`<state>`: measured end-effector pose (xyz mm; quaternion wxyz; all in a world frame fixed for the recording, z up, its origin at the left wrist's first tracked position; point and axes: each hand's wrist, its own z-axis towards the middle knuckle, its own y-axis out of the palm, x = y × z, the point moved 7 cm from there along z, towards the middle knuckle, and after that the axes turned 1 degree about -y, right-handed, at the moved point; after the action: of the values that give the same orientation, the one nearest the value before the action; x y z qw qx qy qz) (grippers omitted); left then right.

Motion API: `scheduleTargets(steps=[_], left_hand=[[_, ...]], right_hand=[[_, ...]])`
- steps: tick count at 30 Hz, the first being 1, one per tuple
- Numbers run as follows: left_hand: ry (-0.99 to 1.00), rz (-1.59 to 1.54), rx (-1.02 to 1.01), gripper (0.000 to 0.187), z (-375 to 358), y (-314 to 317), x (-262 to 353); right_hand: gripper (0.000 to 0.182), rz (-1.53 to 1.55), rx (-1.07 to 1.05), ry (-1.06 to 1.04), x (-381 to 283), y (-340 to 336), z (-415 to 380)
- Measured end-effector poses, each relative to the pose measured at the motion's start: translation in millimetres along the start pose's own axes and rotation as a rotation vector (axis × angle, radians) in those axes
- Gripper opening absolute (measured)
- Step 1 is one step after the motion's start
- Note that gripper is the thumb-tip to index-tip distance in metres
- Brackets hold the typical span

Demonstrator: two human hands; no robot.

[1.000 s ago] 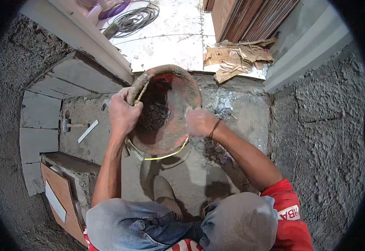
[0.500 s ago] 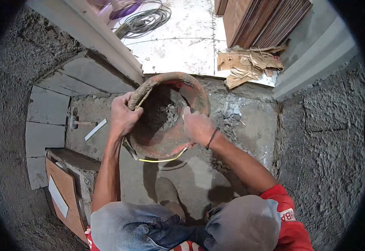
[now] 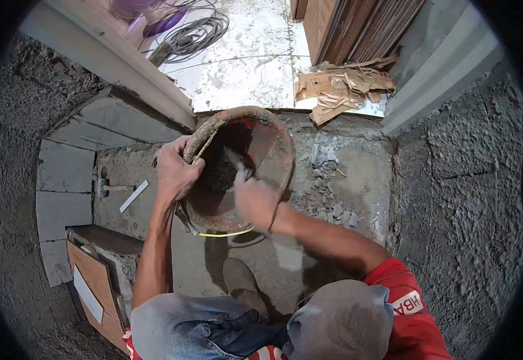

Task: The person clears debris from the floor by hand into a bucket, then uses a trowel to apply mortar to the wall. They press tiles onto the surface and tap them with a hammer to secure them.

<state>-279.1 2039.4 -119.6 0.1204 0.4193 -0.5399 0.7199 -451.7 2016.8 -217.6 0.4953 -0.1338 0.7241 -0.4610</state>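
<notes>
A round, mortar-stained bucket [image 3: 276, 150] is tilted in front of me, its mouth facing up toward me. My left hand [image 3: 176, 171] grips its left rim, fingers wrapped round the edge. Inside the mouth, my right hand [image 3: 256, 198] is closed on the handle of a tool, blurred by motion; the tool looks like a trowel [image 3: 233, 159], its blade against dark material at the bottom. A yellow-sleeved handle [image 3: 228, 234] hangs along the bucket's near side. Grey rubble [image 3: 327, 207] lies on the floor to the right of the bucket.
Left on the floor are a hammer [image 3: 106, 188] and a white strip [image 3: 134, 196]. Beyond the threshold lie coiled cable [image 3: 195, 36], torn cardboard [image 3: 345, 90] and stacked brown panels [image 3: 366, 30]. A tile-topped block [image 3: 102, 240] stands at the lower left. Rough walls flank both sides.
My right hand has moved left and down, deeper over the bucket's mouth, and the tool shows inside. Fewer grey chunks show in the bucket, and more lie on the floor to its right.
</notes>
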Motion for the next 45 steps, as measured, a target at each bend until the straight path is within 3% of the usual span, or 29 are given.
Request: scheduleTargets(steps=[4, 7, 8, 10, 11, 13, 17, 18, 19, 21, 23, 25, 26, 28, 29, 31, 32, 34, 36, 37, 38, 39, 40, 42, 43, 45], left_hand=[[0.009, -0.119, -0.066, 0.039, 2.9, -0.1, -1.6], [-0.058, -0.053, 0.002, 0.04, -1.3, -3.5, -2.1], [-0.081, -0.022, 0.014, 0.038, -5.0, -3.1, 3.7], [-0.044, 0.0, 0.037, 0.035, -11.4, 2.0, 7.8], [-0.037, -0.01, 0.038, 0.035, -10.4, 2.6, 11.8], [-0.121, 0.126, 0.12, 0.04, -8.3, -1.8, 13.9], [-0.139, 0.145, 0.152, 0.039, -5.1, -1.5, 7.8], [-0.124, 0.12, 0.178, 0.039, -4.8, -3.1, 1.7], [-0.114, 0.096, 0.206, 0.038, -6.0, -7.5, -8.2], [-0.153, -0.029, 0.193, 0.037, -14.6, -20.4, -23.9], [-0.197, -0.094, 0.333, 0.033, -32.3, -40.5, -68.3], [-0.413, -0.21, 0.411, 0.016, -61.9, -56.4, -152.8], [-0.4, -0.208, 0.539, 0.012, -80.6, -63.2, -211.9], [-0.603, -0.338, 0.653, 0.026, -125.7, -52.7, -266.9], [-0.609, -0.342, 0.636, 0.026, -132.3, -42.0, -254.9], [-0.498, -1.104, 0.693, 0.039, -153.9, -2.0, -197.8], [-0.517, -1.11, 0.687, 0.039, -169.0, 11.3, -176.6], [-0.704, -1.414, 0.945, 0.046, -214.0, 34.5, -161.9], [-0.605, -1.049, 0.552, 0.042, -270.5, 91.0, -218.5], [-0.586, -0.791, 0.314, 0.038, -273.1, 122.4, -188.1], [-0.661, -0.832, 0.232, 0.036, -276.8, 160.8, -167.8], [-0.31, -0.438, -0.026, 0.049, -254.3, 178.3, -130.4], [-0.027, -0.228, -0.11, 0.069, -223.1, 182.4, -72.0], [0.301, 0.106, -0.042, 0.087, -181.3, 206.5, -26.4], [0.28, 0.124, -0.072, 0.095, -162.5, 223.3, -23.4], [0.256, 0.136, -0.093, 0.102, -144.6, 256.3, -22.8]], right_hand=[[0.045, -0.224, -0.063, -0.215, -22.6, 1.7, -20.7], [0.042, -0.337, 0.041, -0.259, 15.7, -31.6, -8.4], [0.042, -0.337, 0.033, -0.266, 21.9, -33.4, -3.7], [0.035, -0.372, 0.124, -0.009, 50.6, -44.2, 2.3], [0.035, -0.384, 0.127, -0.006, 53.5, -35.9, -3.3], [0.029, -0.306, -0.064, -0.101, 49.5, -0.8, -23.8], [0.026, -0.305, 0.019, -0.126, 57.2, -49.5, -49.1], [0.033, -0.033, 0.038, -0.011, 68.3, -61.3, -60.9], [0.033, -0.043, 0.03, 0.001, 70.5, -71.0, -74.8], [0.03, 0.102, 0.037, 0.363, 101.9, -86.5, -111.7], [0.03, 0.031, 0.328, 0.387, 144.1, -86.4, -165.2], [0.03, -0.087, 0.4, 0.529, 193.5, -70.4, -224.8], [0.03, -0.086, 0.399, 0.545, 199.7, -72.6, -247.7], [0.033, 0.008, 0.358, 0.82, 218.2, -70.8, -297.6], [0.033, 0.001, 0.355, 0.837, 218.3, -64.4, -319.2], [0.037, -0.072, 0.291, 0.972, 213.6, -41.0, -371.8], [0.037, -0.084, 0.281, 0.984, 199.0, -37.0, -386.7], [0.047, -0.054, 0.263, 1.151, 172.8, -29.1, -412.9], [0.054, -0.099, 0.276, 1.137, 168.4, -3.0, -437.3], [0.061, -0.138, 0.288, 1.111, 168.3, 5.1, -440.5], [0.061, -0.143, 0.285, 1.113, 174.4, 12.1, -444.3], [0.064, -0.082, 0.249, 1.158, 183.4, 17.8, -443.8], [0.067, -0.021, 0.213, 1.199, 192.2, 20.5, -440.1], [0.071, 0.091, 0.067, 1.2, 208.1, 24.3, -433.6], [0.071, 0.079, 0.064, 1.192, 210.5, 28.6, -432.4], [0.07, 0.063, 0.286, 1.049, 204.0, 32.1, -415.8]])
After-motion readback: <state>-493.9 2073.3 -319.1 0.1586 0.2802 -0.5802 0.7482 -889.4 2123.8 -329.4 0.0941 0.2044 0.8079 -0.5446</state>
